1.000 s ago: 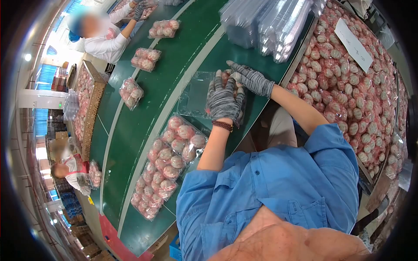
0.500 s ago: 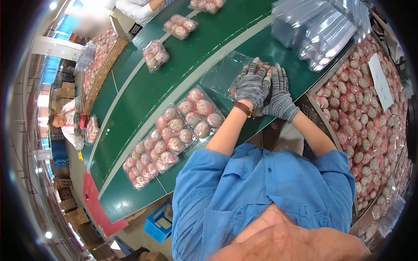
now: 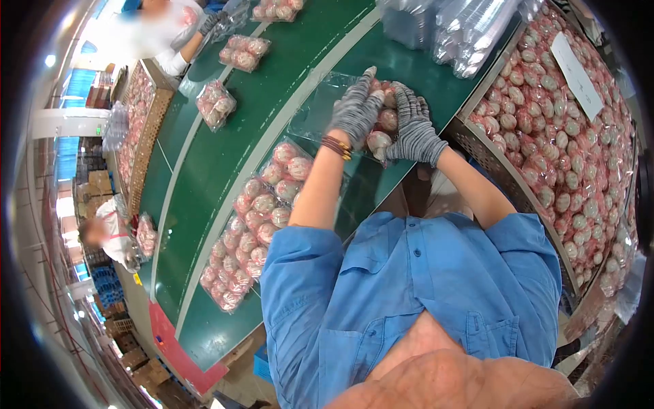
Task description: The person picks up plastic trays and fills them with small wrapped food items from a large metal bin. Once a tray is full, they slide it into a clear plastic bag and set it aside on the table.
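Note:
A clear plastic bag (image 3: 317, 102) lies on the green belt with round, egg-shaped pieces (image 3: 387, 120) in red-printed clear wrap in its right part. My left hand (image 3: 357, 114), in a grey striped knit glove and slightly blurred, rests along the left side of these pieces, fingers stretched out. Along their right side lies my right hand (image 3: 415, 133), gloved alike, with fingers extended and the thumb near the lowest piece. Both palms are hidden. The pieces show in the gap between the hands.
Several filled packs (image 3: 262, 211) lie in a row left of my left arm. More packs (image 3: 216, 104) sit farther across the belt. Flat clear bags (image 3: 470, 34) are piled at the top. A bin of wrapped pieces (image 3: 545, 136) stands at my right. Two people work across the belt.
My hands were close together on top of the pieces; now they are apart, one at each side, and the pieces show between them. The whole view has shifted.

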### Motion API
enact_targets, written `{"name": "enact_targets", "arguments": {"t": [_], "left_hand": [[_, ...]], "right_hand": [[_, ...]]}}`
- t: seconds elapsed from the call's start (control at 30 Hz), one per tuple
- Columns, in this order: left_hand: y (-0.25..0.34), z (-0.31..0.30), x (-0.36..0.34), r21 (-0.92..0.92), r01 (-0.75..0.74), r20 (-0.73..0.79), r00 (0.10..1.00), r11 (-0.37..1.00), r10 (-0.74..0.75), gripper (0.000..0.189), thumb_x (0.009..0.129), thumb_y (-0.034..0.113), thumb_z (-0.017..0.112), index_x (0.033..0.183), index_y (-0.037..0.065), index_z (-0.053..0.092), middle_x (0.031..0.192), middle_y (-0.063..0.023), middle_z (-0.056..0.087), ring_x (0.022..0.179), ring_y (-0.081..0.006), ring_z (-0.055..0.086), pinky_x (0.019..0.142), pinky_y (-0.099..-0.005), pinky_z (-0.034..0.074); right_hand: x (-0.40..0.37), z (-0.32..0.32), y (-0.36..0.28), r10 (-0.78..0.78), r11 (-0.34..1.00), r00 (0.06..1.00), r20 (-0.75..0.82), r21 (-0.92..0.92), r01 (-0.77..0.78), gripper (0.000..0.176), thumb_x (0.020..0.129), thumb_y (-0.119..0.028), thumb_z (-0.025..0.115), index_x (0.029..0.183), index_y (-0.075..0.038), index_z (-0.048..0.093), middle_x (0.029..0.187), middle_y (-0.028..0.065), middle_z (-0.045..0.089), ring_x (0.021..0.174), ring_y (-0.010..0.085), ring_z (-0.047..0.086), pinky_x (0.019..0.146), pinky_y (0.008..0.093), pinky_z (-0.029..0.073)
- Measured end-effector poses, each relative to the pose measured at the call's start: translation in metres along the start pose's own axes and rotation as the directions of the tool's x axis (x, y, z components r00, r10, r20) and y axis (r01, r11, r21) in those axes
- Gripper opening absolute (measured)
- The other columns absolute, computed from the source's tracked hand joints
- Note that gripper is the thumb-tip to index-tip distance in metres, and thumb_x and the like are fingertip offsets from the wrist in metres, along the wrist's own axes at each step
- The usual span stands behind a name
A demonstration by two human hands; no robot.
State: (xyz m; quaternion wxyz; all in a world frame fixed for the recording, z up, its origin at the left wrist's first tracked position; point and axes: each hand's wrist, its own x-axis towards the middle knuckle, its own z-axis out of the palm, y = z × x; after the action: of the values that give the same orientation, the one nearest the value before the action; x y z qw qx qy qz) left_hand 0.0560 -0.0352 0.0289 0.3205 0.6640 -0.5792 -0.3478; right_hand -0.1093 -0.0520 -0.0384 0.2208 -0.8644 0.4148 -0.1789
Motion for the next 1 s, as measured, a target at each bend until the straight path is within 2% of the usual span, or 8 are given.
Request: {"name": "enact_targets", "arguments": {"t": [0.07,0.2,0.3,0.37,0.5,0.6,0.7,1.0], "left_hand": [[-0.029,-0.019,0.02,-0.275,-0.07,0.105,0.989,0.959,0.102,0.053,0.092,0.034,0.053,0.14,0.014,0.042,0.13,-0.0139,0.054,0.122,-0.029,0.051,0.105,-0.0354,0.036],[-0.104,-0.07,0.052,0.672,0.154,-0.389,0.906,0.725,0.168,0.054,0.093,0.048,0.047,0.129,0.008,0.055,0.121,-0.0138,0.059,0.098,-0.0224,0.06,0.086,-0.0322,0.047],[-0.083,-0.102,0.039,0.211,0.647,-0.102,0.76,0.733,-0.642,0.073,0.09,0.064,0.043,0.131,0.005,0.052,0.117,-0.0123,0.06,0.098,-0.0265,0.062,0.086,-0.0384,0.05],[-0.119,-0.128,0.058,0.135,0.642,0.079,0.752,0.755,-0.654,0.074,0.091,0.066,0.04,0.133,0.006,0.049,0.115,-0.0114,0.06,0.091,-0.0255,0.062,0.079,-0.0383,0.052],[-0.062,-0.117,0.038,-0.442,0.616,0.528,0.766,0.652,-0.367,0.072,0.092,0.064,0.04,0.138,0.008,0.044,0.11,-0.0098,0.061,0.082,-0.0215,0.062,0.074,-0.0359,0.054],[0.036,-0.049,0.008,0.086,0.249,0.193,0.946,0.965,-0.261,0.067,0.094,0.057,0.044,0.141,0.009,0.041,0.126,-0.0143,0.055,0.097,-0.0271,0.061,0.087,-0.0391,0.051],[-0.05,-0.008,0.023,0.437,-0.439,0.257,0.897,0.785,0.359,0.065,0.095,0.05,0.044,0.147,0.012,0.032,0.149,-0.0193,0.031,0.128,-0.0397,0.042,0.107,-0.0437,0.033],[-0.014,0.028,-0.017,0.729,-0.309,0.069,0.921,0.611,0.384,0.056,0.09,0.041,0.051,0.143,0.024,0.041,0.151,-0.0155,0.026,0.125,-0.0426,0.041,0.106,-0.0472,0.035]], "right_hand": [[-0.001,-0.004,-0.005,0.04,0.999,0.999,0.024,0.001,-0.04,0.135,0.051,-0.064,0.078,0.148,-0.002,0.007,0.153,0.02,0.014,0.143,0.0366,0.011,0.115,0.0541,0.008],[-0.004,0.0,-0.002,0.039,0.999,0.999,0.018,0.003,-0.039,0.133,0.053,-0.063,0.077,0.149,-0.002,0.007,0.153,0.0195,0.014,0.144,0.0354,0.011,0.114,0.0555,0.009],[-0.005,0.003,0.0,0.032,0.999,0.999,0.007,0.01,-0.032,0.133,0.054,-0.062,0.077,0.149,-0.002,0.006,0.154,0.02,0.013,0.144,0.0356,0.011,0.114,0.0556,0.009],[-0.006,0.002,-0.001,0.028,0.999,1.0,0.001,0.016,-0.028,0.133,0.054,-0.062,0.076,0.149,-0.002,0.006,0.154,0.0204,0.013,0.144,0.0358,0.011,0.114,0.0552,0.009],[-0.006,0.0,-0.001,0.023,0.999,1.0,0.016,0.046,-0.024,0.132,0.054,-0.063,0.076,0.149,-0.001,0.007,0.153,0.0213,0.014,0.144,0.0369,0.011,0.115,0.0542,0.009],[-0.004,-0.003,-0.001,0.017,0.999,0.999,0.036,0.042,-0.018,0.133,0.054,-0.066,0.074,0.149,0.0,0.007,0.153,0.024,0.012,0.144,0.0382,0.01,0.115,0.0533,0.007],[-0.001,-0.003,-0.003,0.098,0.991,0.98,0.175,-0.108,-0.08,0.133,0.056,-0.071,0.07,0.149,0.0,0.006,0.152,0.0272,0.011,0.144,0.0398,0.009,0.116,0.0524,0.005],[-0.024,0.018,0.001,0.038,0.981,0.997,-0.07,-0.189,-0.05,0.112,0.075,-0.068,0.053,0.148,0.004,0.008,0.155,0.0248,0.007,0.145,0.0385,0.005,0.115,0.054,0.0]]}}
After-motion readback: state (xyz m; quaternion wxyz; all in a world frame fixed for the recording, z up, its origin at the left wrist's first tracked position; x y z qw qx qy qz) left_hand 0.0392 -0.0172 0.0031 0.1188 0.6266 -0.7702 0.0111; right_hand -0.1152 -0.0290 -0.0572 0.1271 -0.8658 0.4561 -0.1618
